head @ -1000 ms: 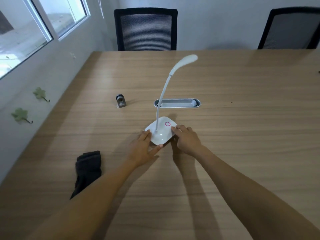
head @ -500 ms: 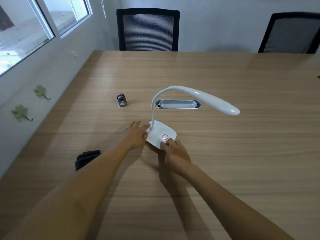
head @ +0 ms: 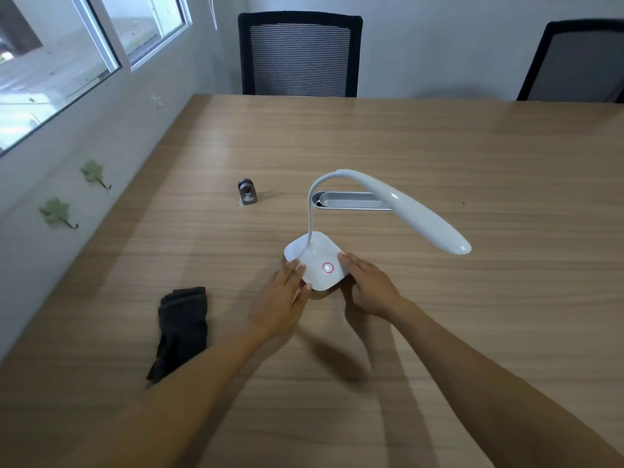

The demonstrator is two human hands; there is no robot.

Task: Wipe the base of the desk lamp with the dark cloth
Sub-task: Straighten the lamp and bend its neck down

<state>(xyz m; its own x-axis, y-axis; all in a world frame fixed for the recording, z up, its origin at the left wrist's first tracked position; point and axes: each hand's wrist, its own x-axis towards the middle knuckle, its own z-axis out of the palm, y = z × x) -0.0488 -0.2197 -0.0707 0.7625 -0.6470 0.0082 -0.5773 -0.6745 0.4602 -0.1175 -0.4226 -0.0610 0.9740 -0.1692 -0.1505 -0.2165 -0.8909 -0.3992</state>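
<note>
A white desk lamp stands mid-table, its square base [head: 317, 261] bearing a pink ring button. Its bendy neck arches over and the long head [head: 422, 217] points right and toward me. My left hand [head: 280, 298] rests against the base's left near edge, fingers extended. My right hand [head: 371, 287] touches the base's right near edge. Both hands hold the base between them. The dark cloth [head: 182, 329] lies crumpled on the table to the left of my left forearm, untouched.
A small grey metal cylinder object [head: 247, 191] stands behind and left of the lamp. A silver cable slot [head: 351, 200] is set in the wooden table [head: 472, 163]. Two black mesh chairs [head: 299, 54] stand at the far edge. A wall with windows runs along the left.
The lamp base has been turned, so the head swung from pointing away to pointing right and toward me. Both hands shifted around the base. The cloth has not moved.
</note>
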